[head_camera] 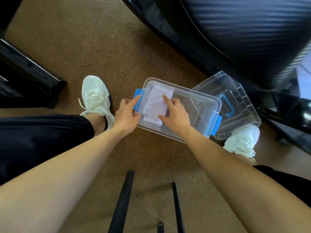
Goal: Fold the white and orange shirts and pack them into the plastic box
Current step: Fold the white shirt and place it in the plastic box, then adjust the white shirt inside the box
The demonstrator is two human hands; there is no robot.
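Observation:
A clear plastic box [202, 100] with blue latches sits on the brown floor between my feet. A folded white shirt [154, 105] lies inside at the box's left end. My right hand [175, 115] rests on the shirt, fingers spread and pressing it down. My left hand [127, 113] holds the box's left end by the blue latch [137, 98], thumb on the rim. No orange shirt is in view.
The box's clear lid [242, 105] with a blue handle lies on the floor behind and to the right of the box. A black striped seat [252, 34] fills the upper right. Dark furniture [25, 76] stands at left, and black bars [122, 202] rise at the bottom.

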